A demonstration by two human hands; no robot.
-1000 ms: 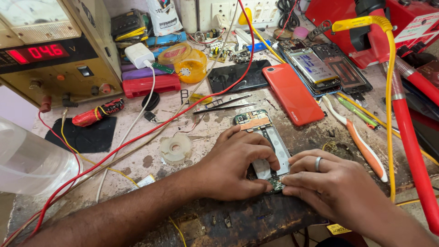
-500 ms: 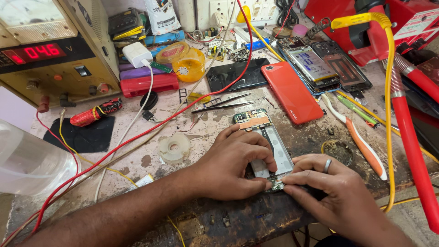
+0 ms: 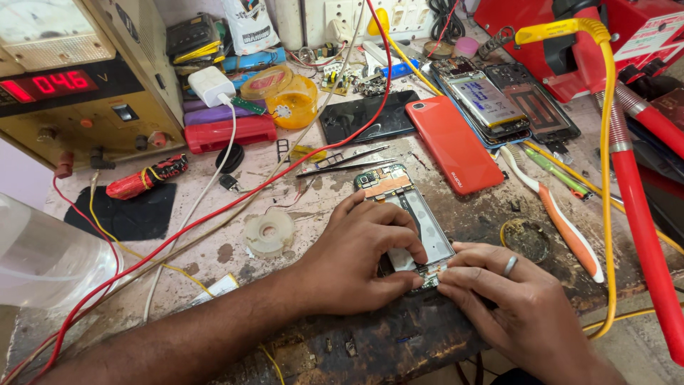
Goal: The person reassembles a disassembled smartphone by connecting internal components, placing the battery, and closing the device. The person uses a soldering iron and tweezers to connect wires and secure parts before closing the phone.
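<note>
An opened phone [image 3: 399, 196] with its back off lies on the worn workbench [image 3: 399, 342], its circuit board showing at the far end. My left hand [image 3: 356, 260] lies over its lower half, fingers curled on the frame and pressing it down. My right hand [image 3: 520, 306], a ring on one finger, pinches at the phone's near bottom edge with fingertips together. What is between those fingertips is too small to tell.
A red phone back cover [image 3: 452, 142], a black screen panel [image 3: 367, 117] and other stripped phones [image 3: 491, 100] lie behind. Tweezers [image 3: 349, 165], a toothbrush [image 3: 563, 221], a tape roll [image 3: 268, 232], a power supply [image 3: 78, 78], a clear plastic container [image 3: 43, 260] at the left edge, and red and yellow cables crowd the bench.
My right hand has slid slightly left and closer to the phone's bottom edge. My left hand stays pressed on the phone.
</note>
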